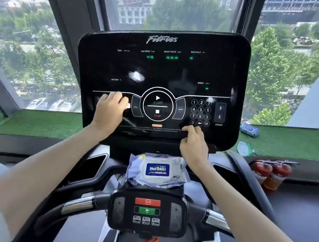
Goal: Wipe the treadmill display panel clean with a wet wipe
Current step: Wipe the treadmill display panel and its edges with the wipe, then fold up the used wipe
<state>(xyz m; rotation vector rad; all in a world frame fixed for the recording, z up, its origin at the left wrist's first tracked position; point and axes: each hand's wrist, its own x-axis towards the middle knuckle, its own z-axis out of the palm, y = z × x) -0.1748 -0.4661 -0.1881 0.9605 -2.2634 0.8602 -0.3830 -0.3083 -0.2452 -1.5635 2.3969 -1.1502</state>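
Your left hand lies palm-down on the treadmill display panel, at about eight o'clock from the round START/STOP dial. Its fingers are curled over a wet wipe, pressing it flat on the glass; only a pale edge of the wipe shows past your fingertips, just beside the left curved key of the dial. Damp streaks mark the glass at five o'clock from that hand.

Your right hand rests on the panel's lower edge, at six o'clock from the number keypad. Its fingers are bent, their tips touching the glass just under the 0 and arrow keys, and it holds nothing that you can see.

The panel stands tilted back in front of the window, with small green lights lit under CALORIES, HEART RATE, DISTANCE and SPEED. At six o'clock below it, a HuiBaili wet wipe pack lies on the console shelf, between your two forearms. Nearer to you sits the handlebar control pod with its red and green buttons.

At three o'clock, on the green turf ledge, lies a second blue wipe pack. Below it stand two red fire extinguishers.
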